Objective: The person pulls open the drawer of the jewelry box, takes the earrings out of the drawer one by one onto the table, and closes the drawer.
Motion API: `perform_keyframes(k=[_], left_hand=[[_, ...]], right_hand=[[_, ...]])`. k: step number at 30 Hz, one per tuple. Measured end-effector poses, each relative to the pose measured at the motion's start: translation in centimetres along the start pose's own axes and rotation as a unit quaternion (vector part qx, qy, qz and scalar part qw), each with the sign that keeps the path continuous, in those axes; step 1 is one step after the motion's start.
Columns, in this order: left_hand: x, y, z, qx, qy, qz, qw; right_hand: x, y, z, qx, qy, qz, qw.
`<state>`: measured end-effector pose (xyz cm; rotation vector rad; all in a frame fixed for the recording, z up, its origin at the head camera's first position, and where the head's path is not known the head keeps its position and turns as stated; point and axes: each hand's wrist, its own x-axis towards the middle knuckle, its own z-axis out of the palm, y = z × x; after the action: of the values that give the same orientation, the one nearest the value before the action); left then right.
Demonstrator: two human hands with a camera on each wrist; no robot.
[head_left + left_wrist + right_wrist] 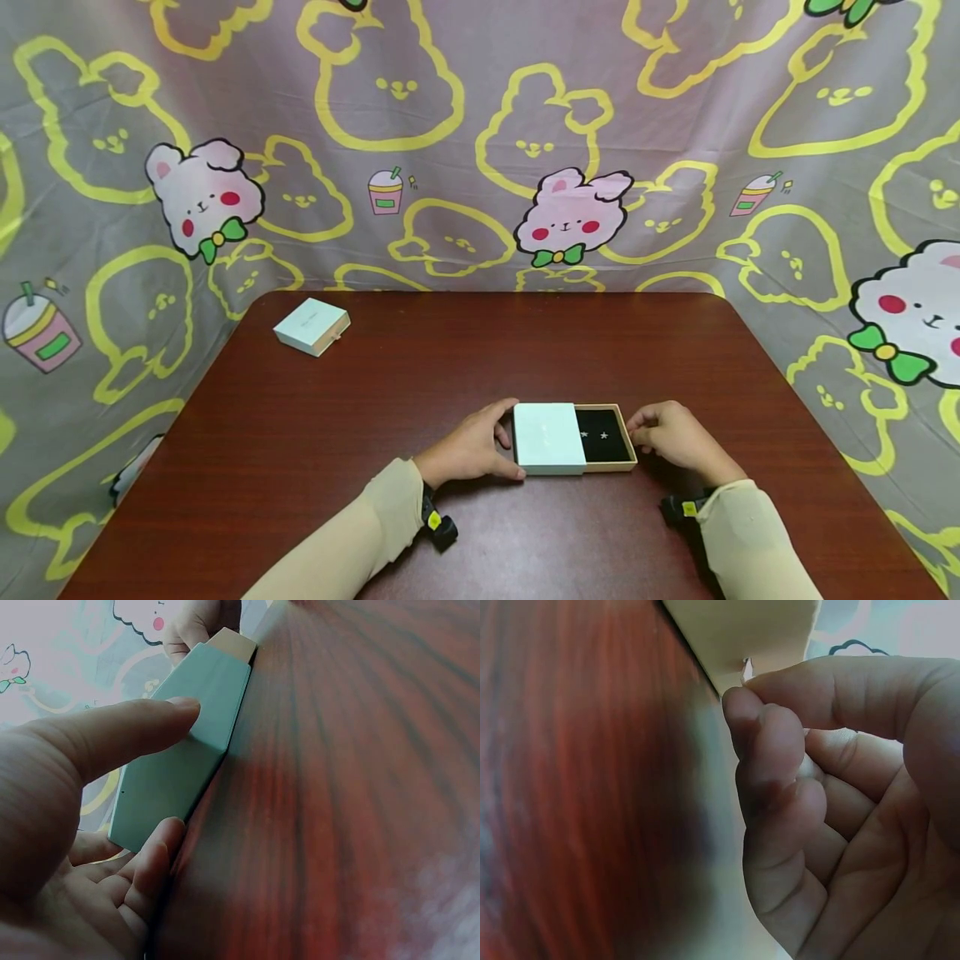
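A pale mint jewelry box sleeve (546, 437) lies on the table, its drawer (609, 467) slid partly out to the right. On the drawer's black insert (611, 450) sit small silver star-shaped pieces (603, 436), perhaps earrings. My left hand (471, 446) grips the sleeve's left end, thumb along the near side and fingers round the far side. At the drawer's outer end, my right hand (678, 435) pinches a small pull tab (747, 670) between thumb and index finger. The right wrist view shows the other fingers curled inward, and most of the tab is hidden.
A second mint box (311, 323), with a small tab at its side, rests at the far left of the brown table (450, 358). Behind the table hangs a patterned cloth (450, 108). Dark wrist cameras sit at both wrists.
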<state>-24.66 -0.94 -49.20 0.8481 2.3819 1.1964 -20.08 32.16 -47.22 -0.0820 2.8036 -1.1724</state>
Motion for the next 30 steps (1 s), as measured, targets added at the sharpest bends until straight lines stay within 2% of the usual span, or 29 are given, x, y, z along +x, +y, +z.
perform_keyframes(k=[30], left_hand=[[-0.16,0.20,-0.13,-0.012,-0.004,-0.005,0.9999]], right_hand=[[-0.03,-0.15,-0.88,-0.020,-0.005,0.025,0.999]])
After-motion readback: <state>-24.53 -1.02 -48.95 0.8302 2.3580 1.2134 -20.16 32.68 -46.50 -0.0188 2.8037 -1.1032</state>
